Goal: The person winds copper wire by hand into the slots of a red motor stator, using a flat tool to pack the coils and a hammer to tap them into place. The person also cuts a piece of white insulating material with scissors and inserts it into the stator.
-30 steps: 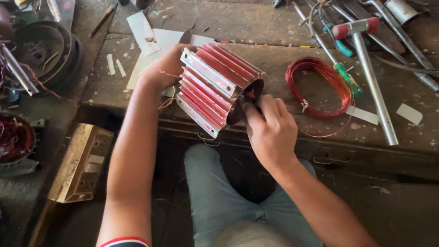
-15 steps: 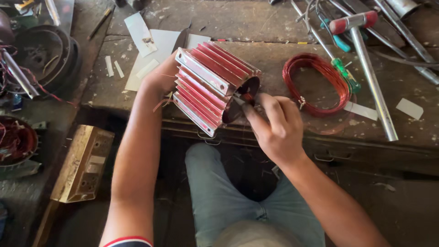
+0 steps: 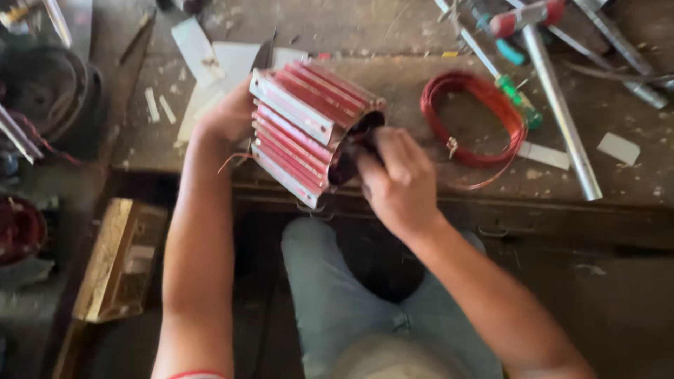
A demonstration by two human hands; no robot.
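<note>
A red finned motor housing [image 3: 309,133] with silver edges lies tilted on the front edge of a worn workbench [image 3: 618,182]. My left hand [image 3: 228,116] grips its far left end and steadies it. My right hand [image 3: 397,179] is at the dark round opening on the right end, fingers curled and reaching into the bore; what the fingers pinch is hidden. A thin copper wire trails below the housing by my left wrist.
A coil of red wire [image 3: 472,119] lies right of the housing. A red-headed hammer [image 3: 554,105], a green-handled screwdriver [image 3: 518,98] and metal rods sit at the back right. White paper strips [image 3: 196,49] lie behind. A wooden box [image 3: 119,260] and motor parts [image 3: 21,231] sit on the floor at left.
The housing has stayed in my left hand's grip. My right hand has pushed further into the open end, the fingers curling in.
</note>
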